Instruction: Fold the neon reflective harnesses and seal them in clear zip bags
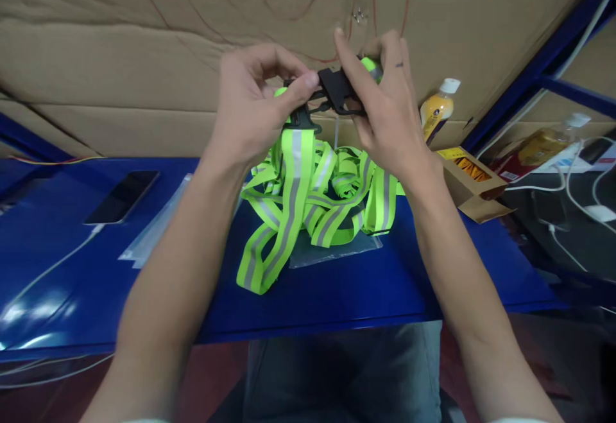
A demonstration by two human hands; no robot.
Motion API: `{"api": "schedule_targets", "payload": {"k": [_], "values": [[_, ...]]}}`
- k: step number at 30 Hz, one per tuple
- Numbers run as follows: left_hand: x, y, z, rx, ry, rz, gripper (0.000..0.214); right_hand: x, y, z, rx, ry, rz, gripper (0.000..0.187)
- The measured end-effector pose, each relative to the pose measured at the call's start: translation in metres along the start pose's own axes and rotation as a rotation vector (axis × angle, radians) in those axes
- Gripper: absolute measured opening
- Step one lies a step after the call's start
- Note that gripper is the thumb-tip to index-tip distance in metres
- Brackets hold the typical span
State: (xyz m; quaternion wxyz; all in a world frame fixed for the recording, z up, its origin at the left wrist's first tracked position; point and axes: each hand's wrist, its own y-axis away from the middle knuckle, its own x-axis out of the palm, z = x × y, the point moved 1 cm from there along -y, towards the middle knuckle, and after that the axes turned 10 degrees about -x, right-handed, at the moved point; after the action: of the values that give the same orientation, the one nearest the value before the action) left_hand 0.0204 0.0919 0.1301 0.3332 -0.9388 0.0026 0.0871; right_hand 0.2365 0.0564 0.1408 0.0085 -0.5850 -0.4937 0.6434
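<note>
Both my hands are raised above a blue table (337, 288), working a black plastic buckle (334, 89) between them. My left hand (257, 105) pinches the buckle's left part, from which a neon yellow-green strap with a grey reflective stripe (293, 192) hangs down. My right hand (380, 105) grips the buckle's right part, its fingers wrapped over it and over a bit of green strap. Below, the rest of the strap lies in a tangled pile (337, 198) on a clear plastic bag (332, 250).
A dark phone (122, 196) with a white cable lies at the left, next to clear plastic bags (154, 230). A bottle with yellow drink (437, 112), an open cardboard box (474, 185), another bottle (543, 144) and white cables are at the right. Cardboard sheets (120, 57) stand behind.
</note>
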Motion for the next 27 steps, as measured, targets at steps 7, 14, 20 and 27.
{"api": "schedule_targets", "payload": {"k": [7,14,20,27], "values": [[-0.001,0.005,-0.007,-0.085,0.092,0.006,0.036,0.002,0.001,-0.002,0.069,0.02,-0.038,0.074],[0.005,0.01,-0.019,-0.114,-0.013,-0.076,0.03,0.013,-0.002,0.003,0.11,0.04,-0.062,0.072],[0.022,0.014,-0.014,-0.175,0.151,-0.074,0.042,0.024,-0.006,0.017,0.135,0.012,-0.043,0.072],[0.016,0.011,0.003,-0.193,0.196,0.008,0.044,0.024,0.001,-0.001,-0.001,-0.34,-0.068,0.078]]}}
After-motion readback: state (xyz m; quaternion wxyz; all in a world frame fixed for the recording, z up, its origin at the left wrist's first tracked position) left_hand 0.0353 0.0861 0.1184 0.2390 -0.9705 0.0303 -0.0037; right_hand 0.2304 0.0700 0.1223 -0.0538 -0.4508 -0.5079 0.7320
